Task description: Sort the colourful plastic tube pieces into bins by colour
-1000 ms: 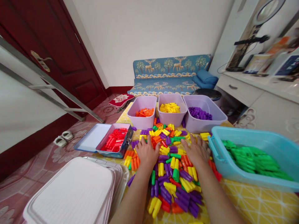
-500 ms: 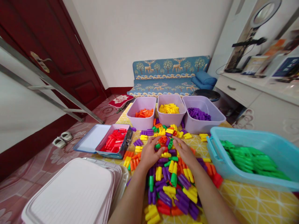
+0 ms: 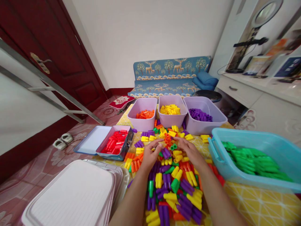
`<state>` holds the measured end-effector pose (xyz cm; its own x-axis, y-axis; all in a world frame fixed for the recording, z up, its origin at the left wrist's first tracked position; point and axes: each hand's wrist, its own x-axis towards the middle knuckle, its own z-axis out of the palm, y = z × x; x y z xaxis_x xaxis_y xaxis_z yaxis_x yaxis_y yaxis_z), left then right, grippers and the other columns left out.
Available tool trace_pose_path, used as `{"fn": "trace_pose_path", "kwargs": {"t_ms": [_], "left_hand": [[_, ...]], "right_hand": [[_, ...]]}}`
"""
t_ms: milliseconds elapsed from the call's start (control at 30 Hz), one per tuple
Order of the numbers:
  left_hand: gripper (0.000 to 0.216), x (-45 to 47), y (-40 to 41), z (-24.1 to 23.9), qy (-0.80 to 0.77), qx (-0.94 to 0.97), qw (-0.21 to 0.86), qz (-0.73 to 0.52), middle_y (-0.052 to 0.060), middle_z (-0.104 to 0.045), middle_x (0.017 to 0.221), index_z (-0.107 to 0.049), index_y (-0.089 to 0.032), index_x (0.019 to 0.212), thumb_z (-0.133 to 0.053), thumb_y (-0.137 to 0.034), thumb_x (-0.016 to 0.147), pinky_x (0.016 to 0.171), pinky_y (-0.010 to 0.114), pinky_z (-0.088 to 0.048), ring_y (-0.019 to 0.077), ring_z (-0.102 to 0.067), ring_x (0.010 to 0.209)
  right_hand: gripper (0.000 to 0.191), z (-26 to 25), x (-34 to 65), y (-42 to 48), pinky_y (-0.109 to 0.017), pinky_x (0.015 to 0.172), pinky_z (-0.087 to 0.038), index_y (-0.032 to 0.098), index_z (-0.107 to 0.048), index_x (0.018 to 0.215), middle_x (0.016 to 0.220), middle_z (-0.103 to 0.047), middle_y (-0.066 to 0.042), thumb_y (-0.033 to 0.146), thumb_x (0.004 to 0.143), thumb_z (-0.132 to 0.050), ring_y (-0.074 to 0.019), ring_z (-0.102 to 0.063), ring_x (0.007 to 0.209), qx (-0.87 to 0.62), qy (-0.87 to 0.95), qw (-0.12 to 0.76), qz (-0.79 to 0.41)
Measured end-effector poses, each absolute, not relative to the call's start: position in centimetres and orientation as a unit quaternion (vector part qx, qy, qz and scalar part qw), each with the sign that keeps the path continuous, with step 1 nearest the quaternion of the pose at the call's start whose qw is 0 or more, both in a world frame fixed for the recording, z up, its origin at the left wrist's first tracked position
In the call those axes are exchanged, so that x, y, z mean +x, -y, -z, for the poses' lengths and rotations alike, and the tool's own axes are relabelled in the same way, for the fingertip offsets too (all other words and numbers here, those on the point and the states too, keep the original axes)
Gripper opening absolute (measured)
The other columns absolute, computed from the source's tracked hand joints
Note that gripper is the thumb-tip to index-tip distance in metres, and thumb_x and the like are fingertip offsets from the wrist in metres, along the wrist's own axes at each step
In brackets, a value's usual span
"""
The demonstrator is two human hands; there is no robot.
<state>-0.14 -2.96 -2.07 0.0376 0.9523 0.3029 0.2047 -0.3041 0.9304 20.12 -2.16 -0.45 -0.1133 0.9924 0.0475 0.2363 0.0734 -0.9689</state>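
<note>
A heap of small plastic pieces (image 3: 172, 183) in purple, yellow, orange, red and green covers the yellow table in front of me. My left hand (image 3: 150, 153) and my right hand (image 3: 189, 150) lie on the far part of the heap, fingers curved inward toward each other around a raised clump of pieces (image 3: 169, 149). Both hands cup pieces rather than gripping one. Behind the heap stand three lilac bins: one with orange pieces (image 3: 143, 116), one with yellow (image 3: 172, 113), one with purple (image 3: 204, 117).
A blue tub (image 3: 254, 158) with green pieces stands at the right. A tin with red pieces (image 3: 115, 142) and its open lid sits at the left. A white lidded box (image 3: 70, 194) is at the near left. A sofa, door and cabinet surround the table.
My hands have drawn together from a spread, flat position, pushing pieces into a raised clump between them and pulling the heap nearer to me.
</note>
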Motion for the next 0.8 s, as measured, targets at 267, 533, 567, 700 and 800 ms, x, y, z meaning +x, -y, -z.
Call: {"fn": "trace_pose_path", "kwargs": {"t_ms": [267,533,567,700,800], "left_hand": [[0.055,0.1,2.4,2.9,-0.576,0.722,0.149,-0.354,0.015,-0.062,0.124,-0.050,-0.015,0.133,-0.052,-0.045,0.086,0.099,0.047,-0.043,0.0304,-0.056,0.115],[0.066,0.5,2.9,2.0,-0.450,0.760,0.269,-0.384,0.007,-0.049,0.141,-0.039,-0.026,0.141,-0.062,-0.029,0.079,0.107,0.043,-0.039,0.0260,-0.049,0.127],[0.064,0.6,2.9,2.0,-0.431,0.754,0.284,-0.407,0.007,-0.049,0.141,-0.043,-0.026,0.139,-0.063,-0.027,0.078,0.108,0.043,-0.038,0.0256,-0.048,0.128],[0.045,0.9,3.1,1.9,-0.402,0.693,0.331,-0.498,0.007,-0.059,0.129,-0.058,-0.022,0.124,-0.064,-0.026,0.079,0.108,0.042,-0.038,0.0242,-0.051,0.123],[0.035,0.9,3.2,1.9,-0.405,0.634,0.377,-0.540,0.008,-0.065,0.118,-0.063,-0.020,0.114,-0.064,-0.031,0.081,0.099,0.038,-0.046,0.0226,-0.060,0.111]], "right_hand": [[0.063,2.5,20.0,1.4,-0.046,0.102,-0.040,0.017,-0.052,0.131,0.129,-0.059,-0.014,0.059,0.085,-0.043,-0.0292,-0.056,0.119,-0.602,0.661,0.330,-0.302],[0.067,2.2,18.5,2.1,-0.048,0.109,-0.033,0.027,-0.040,0.140,0.142,-0.047,-0.008,0.042,0.079,-0.063,-0.0255,-0.044,0.130,-0.479,0.701,0.361,-0.386],[0.066,1.9,18.5,2.3,-0.046,0.109,-0.034,0.028,-0.040,0.140,0.142,-0.047,-0.007,0.039,0.079,-0.064,-0.0243,-0.044,0.130,-0.461,0.692,0.382,-0.403],[0.052,0.0,18.5,2.8,-0.042,0.102,-0.042,0.027,-0.051,0.129,0.132,-0.056,-0.007,0.034,0.079,-0.064,-0.0226,-0.052,0.120,-0.417,0.661,0.445,-0.436],[0.039,-0.7,18.2,2.8,-0.039,0.094,-0.048,0.023,-0.059,0.114,0.117,-0.064,-0.007,0.035,0.078,-0.065,-0.0213,-0.061,0.105,-0.409,0.649,0.461,-0.447]]}}
